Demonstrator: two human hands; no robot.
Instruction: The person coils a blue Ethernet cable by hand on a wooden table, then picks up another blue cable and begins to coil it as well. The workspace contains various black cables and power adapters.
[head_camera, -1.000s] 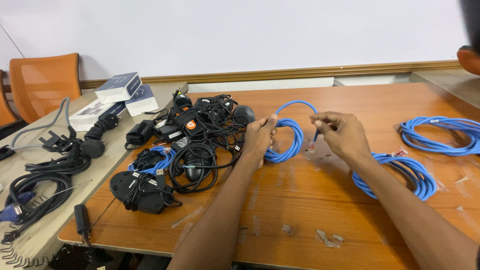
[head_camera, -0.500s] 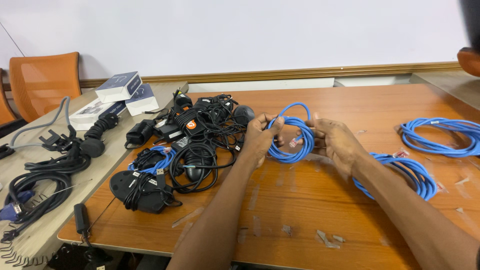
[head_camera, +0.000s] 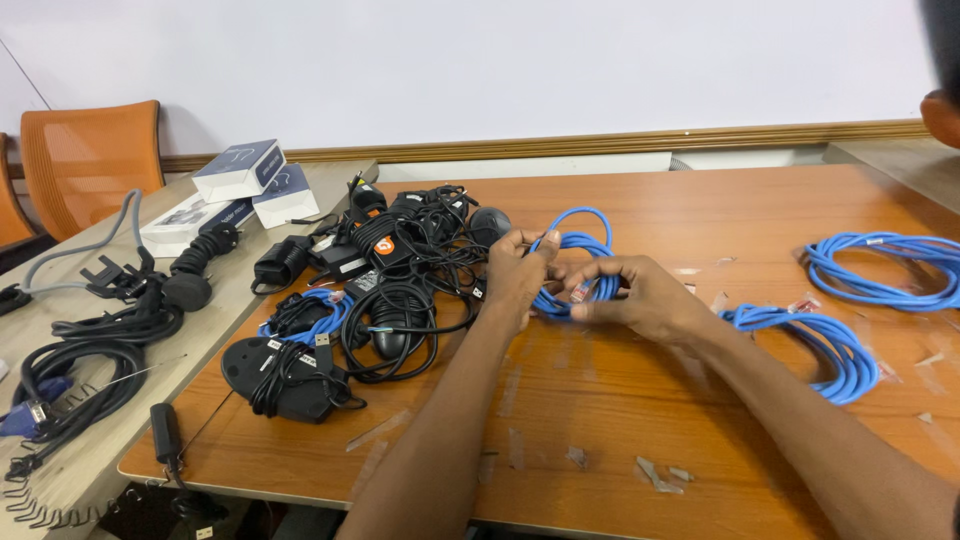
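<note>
Two hands hold one coiled blue cable (head_camera: 578, 262) above the wooden worktop (head_camera: 620, 420). The left hand (head_camera: 515, 275) has its fingers closed on the left side of the coil, beside a heap of black cables (head_camera: 400, 270). The right hand (head_camera: 640, 298) pinches the coil's lower right part, near another blue coil (head_camera: 815, 340).

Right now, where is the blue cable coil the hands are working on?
In the head view, the blue cable coil sits mid-table, held between the left hand and right hand, just right of the pile of black cables.
</note>
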